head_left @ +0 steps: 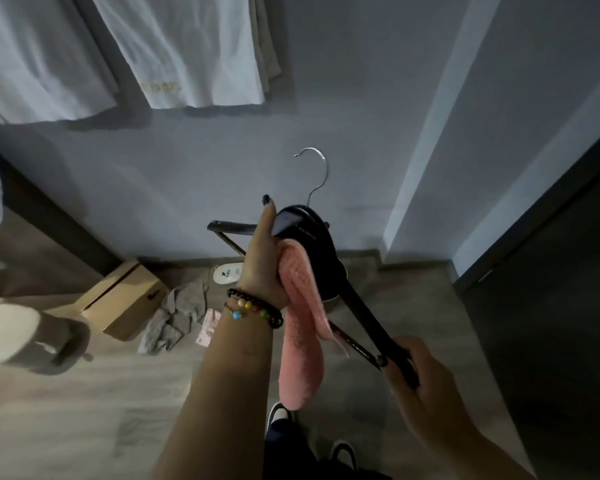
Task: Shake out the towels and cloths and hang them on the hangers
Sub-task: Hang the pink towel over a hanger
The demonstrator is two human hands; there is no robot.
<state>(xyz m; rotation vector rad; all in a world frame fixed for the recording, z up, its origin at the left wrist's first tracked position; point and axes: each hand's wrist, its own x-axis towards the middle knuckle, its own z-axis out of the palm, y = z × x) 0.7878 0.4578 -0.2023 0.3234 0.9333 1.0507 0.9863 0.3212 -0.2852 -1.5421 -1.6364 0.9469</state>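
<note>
R hand (411,365) nearest, fingers wrapped round one end of the dark hanger (329,271). L hand (262,261), beaded bracelets at wrist, grips a pink cloth (303,348) against the hanger's middle. Cloth looks soft, terry-like, folded over w/ most of it drooping below the hand; not yet draped over the bar, so this one seems mid-hang. Farther out on the floor: crumpled grey cloth (177,317) beside a cardboard box (122,299), prob. still to do. Farthest, up top: white towels (187,53) already hanging, flat & spread.
</note>
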